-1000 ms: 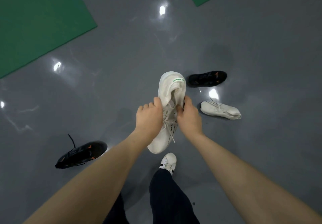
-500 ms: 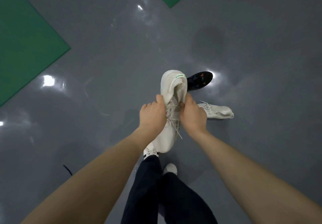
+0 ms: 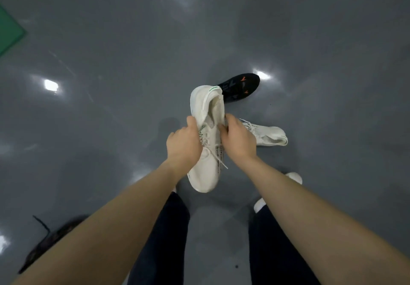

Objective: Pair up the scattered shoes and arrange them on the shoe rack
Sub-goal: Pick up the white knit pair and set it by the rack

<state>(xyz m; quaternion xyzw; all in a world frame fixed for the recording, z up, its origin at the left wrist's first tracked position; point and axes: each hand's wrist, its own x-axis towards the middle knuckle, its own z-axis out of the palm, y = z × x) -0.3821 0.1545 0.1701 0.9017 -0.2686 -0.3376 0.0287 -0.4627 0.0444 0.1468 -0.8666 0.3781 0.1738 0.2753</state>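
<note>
Your left hand point(image 3: 184, 144) and right hand point(image 3: 238, 140) both grip the white sneaker point(image 3: 207, 134), held above the floor point(image 3: 111, 129).

The held white shoe point(image 3: 207, 116) looked like soft matt knit cloth, with woven cloth laces. The white shoe on the floor point(image 3: 269, 135) showed the same matt knit. The black shoe point(image 3: 240, 87) appeared matt mesh. The grey floor point(image 3: 111, 107) was smooth and glossy, mirroring lamps.

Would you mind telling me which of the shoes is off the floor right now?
The white shoe gripped between both hands; the other white shoe and both black shoes lie on the floor.
</note>
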